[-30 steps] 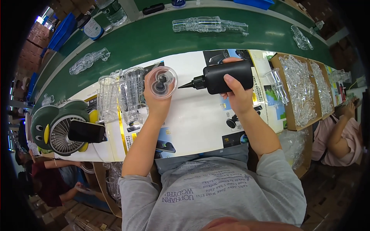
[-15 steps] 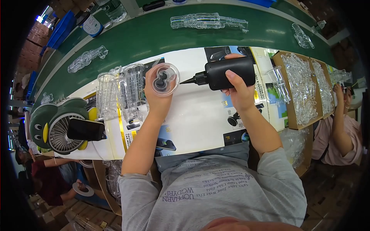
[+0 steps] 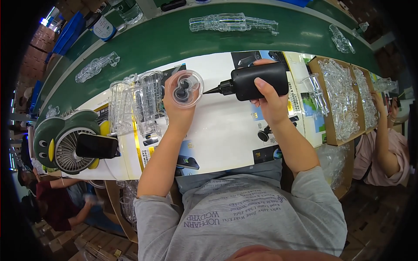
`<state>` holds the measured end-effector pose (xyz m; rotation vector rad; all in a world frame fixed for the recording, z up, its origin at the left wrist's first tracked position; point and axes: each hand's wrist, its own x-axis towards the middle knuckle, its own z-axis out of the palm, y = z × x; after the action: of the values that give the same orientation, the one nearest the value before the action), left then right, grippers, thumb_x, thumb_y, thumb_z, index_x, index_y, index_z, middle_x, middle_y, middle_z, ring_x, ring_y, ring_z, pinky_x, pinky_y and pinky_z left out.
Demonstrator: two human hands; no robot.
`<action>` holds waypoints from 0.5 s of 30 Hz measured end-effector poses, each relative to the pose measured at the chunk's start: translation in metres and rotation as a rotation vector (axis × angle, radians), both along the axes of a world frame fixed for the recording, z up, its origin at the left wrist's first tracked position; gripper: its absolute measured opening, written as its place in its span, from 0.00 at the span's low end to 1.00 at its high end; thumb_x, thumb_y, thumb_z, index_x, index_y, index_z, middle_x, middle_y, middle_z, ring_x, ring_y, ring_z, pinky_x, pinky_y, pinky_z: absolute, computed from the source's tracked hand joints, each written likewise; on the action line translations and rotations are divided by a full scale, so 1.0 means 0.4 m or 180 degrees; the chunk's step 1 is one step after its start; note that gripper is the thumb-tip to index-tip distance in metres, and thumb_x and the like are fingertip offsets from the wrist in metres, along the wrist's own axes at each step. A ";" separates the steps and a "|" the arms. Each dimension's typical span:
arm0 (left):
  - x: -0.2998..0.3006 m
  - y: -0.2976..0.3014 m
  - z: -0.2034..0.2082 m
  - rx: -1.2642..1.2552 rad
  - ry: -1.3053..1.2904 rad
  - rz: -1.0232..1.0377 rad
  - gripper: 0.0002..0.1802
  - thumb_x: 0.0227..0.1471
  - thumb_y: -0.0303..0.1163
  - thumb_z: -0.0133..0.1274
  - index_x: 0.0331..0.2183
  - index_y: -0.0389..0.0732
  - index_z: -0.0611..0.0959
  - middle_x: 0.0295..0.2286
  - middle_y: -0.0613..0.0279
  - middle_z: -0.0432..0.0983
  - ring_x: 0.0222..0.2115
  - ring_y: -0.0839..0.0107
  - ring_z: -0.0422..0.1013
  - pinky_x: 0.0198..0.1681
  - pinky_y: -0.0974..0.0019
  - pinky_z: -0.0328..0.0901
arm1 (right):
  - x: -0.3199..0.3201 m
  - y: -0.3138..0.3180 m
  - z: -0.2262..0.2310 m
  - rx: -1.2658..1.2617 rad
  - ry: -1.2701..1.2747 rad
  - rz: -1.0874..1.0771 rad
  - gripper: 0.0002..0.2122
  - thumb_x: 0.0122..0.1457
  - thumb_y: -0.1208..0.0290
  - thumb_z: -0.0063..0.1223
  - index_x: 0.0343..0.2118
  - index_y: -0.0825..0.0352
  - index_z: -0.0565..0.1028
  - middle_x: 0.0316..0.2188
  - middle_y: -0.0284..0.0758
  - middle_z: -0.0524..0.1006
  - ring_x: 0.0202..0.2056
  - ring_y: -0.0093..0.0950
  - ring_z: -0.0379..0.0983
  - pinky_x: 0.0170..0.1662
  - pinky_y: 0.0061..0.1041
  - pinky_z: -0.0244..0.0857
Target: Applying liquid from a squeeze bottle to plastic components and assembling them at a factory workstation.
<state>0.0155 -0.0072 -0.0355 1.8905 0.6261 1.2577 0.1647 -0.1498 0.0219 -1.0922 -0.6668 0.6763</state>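
R hand (image 3: 273,101) grasps a matte blk bottle (image 3: 246,85), tipped on its side, w/ thin tapered nozzle (image 3: 212,91). L hand (image 3: 180,116) clasps a clear round-rimmed plastic pc (image 3: 187,90), fingers mostly hidden, dark fig-8 shape inside, above white sheet (image 3: 222,135); nozzle tip's at its rim, can't tell if touching. Beyond: long clear pc (image 3: 230,22) on green tabletop (image 3: 159,45).

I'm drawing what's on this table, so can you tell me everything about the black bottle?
The black bottle looks like smooth plastic, with a chunky body and rounded corners. It has a ribbed collar and a thin nozzle narrowing to a point. It's tipped sideways over the white surface, nozzle pointing left. The right hand grips it, thumb across its face. The tip is by the clear piece's rim; I can't tell if they touch.
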 end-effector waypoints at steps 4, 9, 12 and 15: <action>-0.002 0.000 0.001 0.0000 -0.0033 0.0000 0.23 0.40 0.24 0.59 0.41 0.38 0.72 0.38 0.60 0.70 0.39 0.70 0.68 0.44 0.71 0.62 | -0.003 0.001 0.001 0.0007 -0.0012 -0.0005 0.18 0.47 0.70 0.52 0.42 0.64 0.67 0.28 0.35 0.72 0.19 0.17 0.66 0.16 0.13 0.57; -0.002 0.000 0.001 0.0029 0.0053 0.0038 0.23 0.40 0.25 0.59 0.41 0.38 0.72 0.38 0.60 0.70 0.39 0.70 0.69 0.44 0.71 0.62 | -0.003 0.000 0.003 -0.0009 -0.0019 0.0007 0.18 0.47 0.71 0.52 0.43 0.64 0.67 0.28 0.35 0.72 0.19 0.16 0.66 0.16 0.12 0.57; -0.002 -0.001 0.001 0.0052 0.0058 0.0041 0.23 0.39 0.25 0.59 0.41 0.38 0.72 0.38 0.60 0.70 0.39 0.69 0.69 0.44 0.71 0.62 | -0.002 -0.001 0.001 0.0035 -0.0060 -0.0011 0.18 0.47 0.71 0.52 0.43 0.64 0.67 0.28 0.35 0.72 0.19 0.16 0.67 0.16 0.12 0.57; -0.002 -0.002 0.002 0.0032 0.0047 0.0026 0.23 0.39 0.25 0.60 0.41 0.38 0.72 0.38 0.60 0.70 0.39 0.69 0.69 0.45 0.71 0.62 | -0.001 -0.001 0.003 0.0004 -0.0044 -0.0030 0.17 0.47 0.71 0.52 0.42 0.64 0.68 0.28 0.35 0.72 0.19 0.16 0.67 0.16 0.12 0.57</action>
<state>0.0146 -0.0078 -0.0348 1.9088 0.6368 1.2553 0.1642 -0.1503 0.0229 -1.0989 -0.6735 0.6607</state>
